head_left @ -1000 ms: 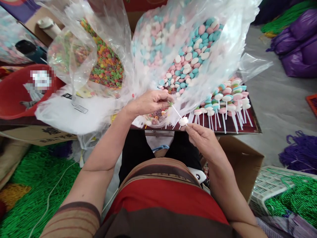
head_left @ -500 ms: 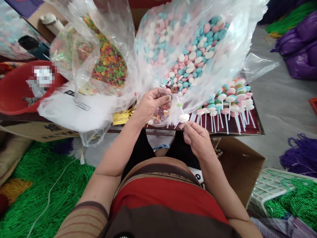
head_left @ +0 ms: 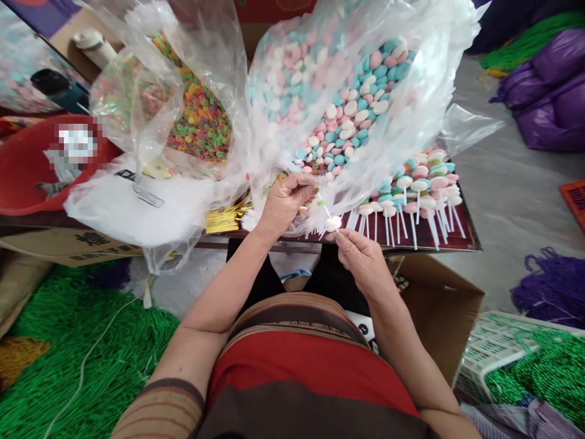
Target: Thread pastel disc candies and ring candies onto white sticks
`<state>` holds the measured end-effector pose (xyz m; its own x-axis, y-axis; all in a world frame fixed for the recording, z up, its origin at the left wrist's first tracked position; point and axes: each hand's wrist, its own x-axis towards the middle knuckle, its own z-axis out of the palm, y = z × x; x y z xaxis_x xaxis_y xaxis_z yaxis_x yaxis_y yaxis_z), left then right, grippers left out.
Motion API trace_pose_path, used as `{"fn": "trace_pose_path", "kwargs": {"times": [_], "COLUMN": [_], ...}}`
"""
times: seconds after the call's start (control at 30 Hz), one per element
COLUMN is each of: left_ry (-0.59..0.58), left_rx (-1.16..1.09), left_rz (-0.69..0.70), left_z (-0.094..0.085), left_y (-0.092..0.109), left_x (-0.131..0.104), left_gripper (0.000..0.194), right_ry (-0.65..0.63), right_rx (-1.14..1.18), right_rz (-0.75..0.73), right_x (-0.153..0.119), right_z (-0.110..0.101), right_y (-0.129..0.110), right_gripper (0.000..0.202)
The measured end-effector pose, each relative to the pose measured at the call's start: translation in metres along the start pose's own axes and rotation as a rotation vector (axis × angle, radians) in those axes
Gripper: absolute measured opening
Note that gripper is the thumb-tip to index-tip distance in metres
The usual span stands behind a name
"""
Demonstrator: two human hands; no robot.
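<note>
Standing at left is a red plastic basin (head_left: 27, 167), then a clear plastic bag (head_left: 223, 58) of small multicoloured ring candies (head_left: 200, 122). My left hand (head_left: 286, 204) has thumb and fingertips nearly together at the far end of a thin white stick (head_left: 326, 212); I cannot tell whether they grip it. Carrying a green ring (head_left: 321, 203) and a rounded white candy (head_left: 333, 223), it slants near and right to my right hand (head_left: 361, 256), thumb and forefinger pinching its near end. Farther right lie pink, white and blue candy skewers (head_left: 427, 186).
</note>
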<state>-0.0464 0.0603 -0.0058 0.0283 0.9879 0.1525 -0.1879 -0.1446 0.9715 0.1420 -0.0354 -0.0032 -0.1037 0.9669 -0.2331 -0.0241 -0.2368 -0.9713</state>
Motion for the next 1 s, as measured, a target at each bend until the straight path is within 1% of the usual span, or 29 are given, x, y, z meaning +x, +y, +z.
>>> {"fn": "trace_pose_path", "kwargs": {"times": [0.07, 0.13, 0.17, 0.23, 0.33, 0.4, 0.47, 0.5, 0.57, 0.67, 0.73, 0.8, 0.83, 0.87, 0.93, 1.0], "left_ry": [0.009, 0.049, 0.07, 0.098, 0.1, 0.072, 0.051, 0.042, 0.003, -0.116, -0.21, -0.27, -0.262, -0.23, -0.109, -0.067], "left_rx": [0.04, 0.073, 0.069, -0.009, -0.174, -0.145, -0.002, 0.072, 0.158, 0.163, 0.153, 0.167, 0.205, 0.265, 0.489, 0.722], "left_rz": [0.041, 0.078, 0.074, 0.022, -0.049, -0.016, 0.06, 0.094, 0.127, 0.126, 0.122, 0.099, 0.086, 0.078, 0.093, 0.127], "left_z": [0.004, 0.01, 0.013, 0.021, 0.029, 0.031, 0.03, 0.03, 0.028, 0.027, 0.025, 0.024, 0.023, 0.021, 0.016, 0.009], "left_y": [-0.002, -0.006, -0.008, -0.013, -0.017, -0.017, -0.015, -0.014, -0.012, -0.01, -0.007, -0.005, -0.006, -0.008, -0.015, -0.027], "left_x": [-0.002, -0.005, -0.007, -0.013, -0.023, -0.028, -0.032, -0.033, -0.034, -0.037, -0.038, -0.031, -0.023, -0.011, 0.021, 0.061], "left_gripper": [0.036, 0.034, 0.033, 0.034, 0.036, 0.034, 0.031, 0.033, 0.047, 0.068, 0.071, 0.06, 0.051, 0.043, 0.031, 0.025], "right_ry": [0.012, 0.036, 0.049, 0.081, 0.097, 0.07, 0.035, 0.026, 0.015, 0.01, 0.021, 0.055, 0.076, 0.097, 0.13, 0.15], "right_rx": [-0.025, -0.048, -0.066, -0.109, -0.154, -0.135, -0.084, -0.053, -0.004, 0.037, 0.092, 0.187, 0.235, 0.272, 0.305, 0.31], "right_rz": [-0.001, -0.019, -0.035, -0.077, -0.112, -0.071, -0.01, 0.008, 0.008, -0.025, -0.035, -0.038, -0.041, -0.045, -0.052, -0.05], "right_x": [0.001, 0.001, 0.002, 0.002, 0.002, 0.003, 0.005, 0.007, 0.01, 0.016, 0.018, 0.02, 0.021, 0.022, 0.023, 0.023], "right_z": [0.0, 0.002, 0.003, 0.006, 0.008, 0.008, 0.007, 0.007, 0.007, 0.007, 0.005, 0.003, 0.001, 0.0, -0.002, -0.002], "right_y": [0.001, 0.003, 0.004, 0.006, 0.009, 0.011, 0.012, 0.012, 0.011, 0.009, 0.01, 0.012, 0.012, 0.012, 0.011, 0.01], "right_gripper": [0.04, 0.041, 0.042, 0.043, 0.047, 0.05, 0.052, 0.053, 0.051, 0.049, 0.05, 0.049, 0.047, 0.047, 0.046, 0.046]}}
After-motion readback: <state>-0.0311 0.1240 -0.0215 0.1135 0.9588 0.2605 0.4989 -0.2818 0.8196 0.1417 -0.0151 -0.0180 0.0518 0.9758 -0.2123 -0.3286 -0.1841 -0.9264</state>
